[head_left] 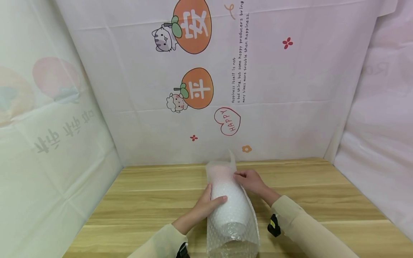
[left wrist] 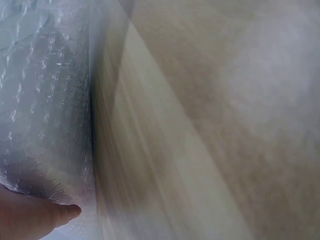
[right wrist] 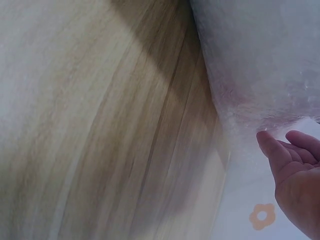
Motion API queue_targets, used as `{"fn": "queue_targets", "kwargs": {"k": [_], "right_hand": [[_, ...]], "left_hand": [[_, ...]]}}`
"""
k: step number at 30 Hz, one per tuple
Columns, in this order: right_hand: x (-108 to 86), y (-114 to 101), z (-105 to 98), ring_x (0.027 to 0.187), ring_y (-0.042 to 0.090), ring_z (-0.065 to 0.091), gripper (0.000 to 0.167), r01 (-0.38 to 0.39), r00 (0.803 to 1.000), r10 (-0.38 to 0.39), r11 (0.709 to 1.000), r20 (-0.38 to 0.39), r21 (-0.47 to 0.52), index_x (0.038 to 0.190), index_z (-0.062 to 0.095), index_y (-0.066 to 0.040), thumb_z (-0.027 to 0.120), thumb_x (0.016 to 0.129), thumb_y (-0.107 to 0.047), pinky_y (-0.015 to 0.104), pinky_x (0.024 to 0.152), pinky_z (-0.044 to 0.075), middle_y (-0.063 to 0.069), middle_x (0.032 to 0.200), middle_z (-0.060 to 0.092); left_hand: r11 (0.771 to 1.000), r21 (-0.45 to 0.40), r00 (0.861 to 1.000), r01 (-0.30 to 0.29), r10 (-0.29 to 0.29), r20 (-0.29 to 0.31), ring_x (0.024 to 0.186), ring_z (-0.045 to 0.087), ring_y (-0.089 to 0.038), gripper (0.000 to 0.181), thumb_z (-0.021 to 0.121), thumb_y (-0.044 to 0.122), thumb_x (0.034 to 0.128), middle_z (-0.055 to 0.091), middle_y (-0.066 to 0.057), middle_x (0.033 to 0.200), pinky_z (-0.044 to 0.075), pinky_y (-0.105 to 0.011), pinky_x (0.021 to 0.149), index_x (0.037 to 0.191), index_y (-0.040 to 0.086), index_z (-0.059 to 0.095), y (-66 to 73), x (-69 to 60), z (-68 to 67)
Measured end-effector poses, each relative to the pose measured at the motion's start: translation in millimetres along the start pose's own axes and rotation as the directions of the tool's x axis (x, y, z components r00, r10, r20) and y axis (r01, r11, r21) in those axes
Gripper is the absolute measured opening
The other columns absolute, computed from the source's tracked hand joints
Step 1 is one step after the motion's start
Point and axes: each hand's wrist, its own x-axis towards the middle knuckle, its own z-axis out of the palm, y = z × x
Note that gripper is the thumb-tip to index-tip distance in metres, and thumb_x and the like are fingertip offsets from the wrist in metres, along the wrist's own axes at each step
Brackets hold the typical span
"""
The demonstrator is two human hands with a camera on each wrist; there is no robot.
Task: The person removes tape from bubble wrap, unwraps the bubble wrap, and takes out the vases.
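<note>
A white vase-shaped object, pinkish toward its far end, lies lengthwise inside clear bubble wrap. My left hand grips its left side through the wrap, thumb across the top and fingers along the side. In the left wrist view, the tip of a digit shows against the bubble wrap. My right hand pinches the wrap's right edge near the far end. The right wrist view shows its fingertips at the edge of the bubble wrap.
Beneath everything is a wood-grain tabletop. A white printed sheet stands behind it, with more sheeting at the left and right sides. A loose strip of wrap sticks up at the far end.
</note>
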Motion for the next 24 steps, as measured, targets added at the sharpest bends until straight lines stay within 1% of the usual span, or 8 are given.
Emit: {"fn": "queue_targets", "kwargs": {"k": [4, 7, 13, 18, 24], "right_hand": [[-0.6, -1.2, -0.2, 0.103, 0.022, 0.061, 0.032, -0.004, 1.0, 0.004, 1.0, -0.002, 0.005, 0.116, 0.068, 0.004, 0.059, 0.097, -0.02, 0.033, 0.08, 0.054, 0.016, 0.118, 0.066], [-0.7, -1.8, 0.1, 0.104, 0.023, 0.061, 0.032, 0.001, 1.0, -0.001, 1.0, -0.001, 0.002, 0.117, 0.067, 0.004, 0.059, 0.097, -0.019, 0.033, 0.08, 0.054, 0.017, 0.119, 0.065], [0.1, -1.4, 0.9, 0.106, 0.023, 0.06, 0.033, 0.009, 1.0, -0.009, 1.0, -0.001, -0.01, 0.118, 0.067, 0.004, 0.058, 0.097, -0.019, 0.034, 0.082, 0.054, 0.017, 0.12, 0.065], [-1.9, -2.5, 0.5, 0.1, 0.02, 0.061, 0.034, -0.005, 1.0, 0.005, 1.0, -0.008, -0.008, 0.119, 0.067, 0.003, 0.057, 0.098, -0.022, 0.033, 0.08, 0.053, 0.017, 0.122, 0.064], [-5.6, -5.9, -0.9, 0.092, 0.019, 0.06, 0.037, -0.028, 1.0, 0.029, 0.999, -0.013, 0.029, 0.12, 0.066, 0.003, 0.055, 0.099, -0.025, 0.029, 0.075, 0.051, 0.016, 0.124, 0.063]], "left_hand": [[1.0, 0.002, 1.0, -0.008, 0.008, -0.001, 0.142, 0.016, -0.042, 0.099, 0.066, 0.042, 0.0881, 0.013, -0.029, 0.156, 0.019, -0.056, 0.111, 0.152, -0.008, 0.009, 1.4, -0.3, 0.7], [1.0, 0.007, 1.0, -0.013, 0.013, -0.002, 0.141, 0.016, -0.043, 0.098, 0.065, 0.04, 0.0889, 0.012, -0.03, 0.156, 0.02, -0.057, 0.111, 0.151, -0.008, 0.008, 3.1, -1.1, 1.0], [1.0, 0.002, 1.0, -0.004, 0.004, -0.002, 0.142, 0.015, -0.042, 0.1, 0.065, 0.044, 0.0882, 0.012, -0.029, 0.156, 0.019, -0.056, 0.111, 0.152, -0.008, 0.008, 2.3, -0.7, 0.1], [1.0, -0.003, 1.0, -0.001, 0.001, -0.001, 0.142, 0.015, -0.041, 0.101, 0.065, 0.045, 0.0878, 0.012, -0.029, 0.156, 0.019, -0.055, 0.112, 0.152, -0.008, 0.008, 1.1, 0.3, -0.1], [1.0, -0.007, 1.0, -0.009, 0.009, 0.002, 0.142, 0.016, -0.041, 0.1, 0.065, 0.045, 0.0879, 0.013, -0.029, 0.156, 0.02, -0.056, 0.111, 0.152, -0.007, 0.008, -0.1, -0.5, -0.8]]}}
